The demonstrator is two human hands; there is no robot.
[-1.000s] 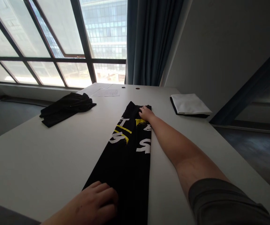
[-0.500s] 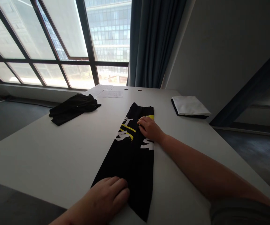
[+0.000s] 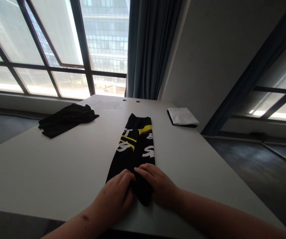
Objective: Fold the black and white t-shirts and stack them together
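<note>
Since half a second ago, the right grip has slid back from the printed part of the black garment to its near end, next to the left grip, and the cloth that trailed past the left grip is now drawn up between the two. The left grip is narrow, fingers curled and thumb tucked below them, holding the near left edge of the garment. The right grip lies over the near right edge with its fingers bent across the top; its thumb is hidden, so I cannot tell how firmly it holds the cloth. Between the grips, a rounded fold hangs toward the wearer. Straight beyond them the garment runs flat and narrow along the white tabletop, with white lettering and a yellow band uncovered. Farther off to the left of the grips lies a crumpled dark cloth; farther off to the right sits a folded white cloth on a black layer. Well beyond the grips are papers, then a blue curtain beside the window.
</note>
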